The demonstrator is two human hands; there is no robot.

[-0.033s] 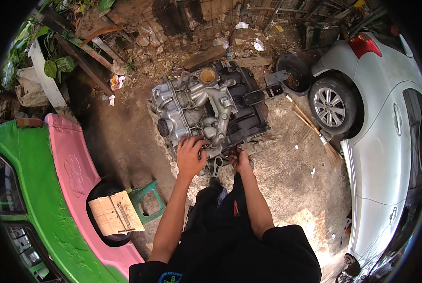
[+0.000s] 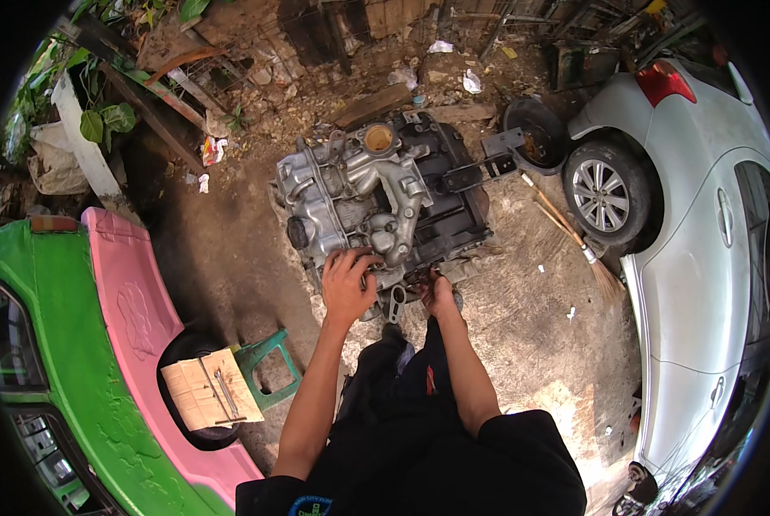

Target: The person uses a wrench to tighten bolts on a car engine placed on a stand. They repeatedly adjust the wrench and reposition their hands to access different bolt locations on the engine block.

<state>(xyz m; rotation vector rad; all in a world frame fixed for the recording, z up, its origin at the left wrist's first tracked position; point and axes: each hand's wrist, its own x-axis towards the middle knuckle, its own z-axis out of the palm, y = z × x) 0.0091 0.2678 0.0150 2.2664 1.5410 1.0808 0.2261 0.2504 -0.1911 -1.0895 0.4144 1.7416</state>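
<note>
Against the engine [image 2: 406, 193], your left hand [image 2: 348, 279] rests, fingers apart; a slip could scrape your right hand [image 2: 440, 295] (grip hidden, can't tell).

Left hand [image 2: 348, 282] is laid, fingers spread and bent, on the near-left edge of a grey and black engine [image 2: 383, 222] set on concrete ground [image 2: 535, 344]; right hand [image 2: 437, 292] is held at the near edge, fingers curled at the metal, any held part hidden. To the left, metal tools [image 2: 227, 394] are laid on cardboard [image 2: 185, 400], which is overlapped with a green stool [image 2: 277, 394] beside a green-and-pink vehicle [image 2: 135, 318]. To the right, a broom [image 2: 605, 277] and black basin [image 2: 557, 129] are placed between engine and silver car [image 2: 694, 249].
</note>
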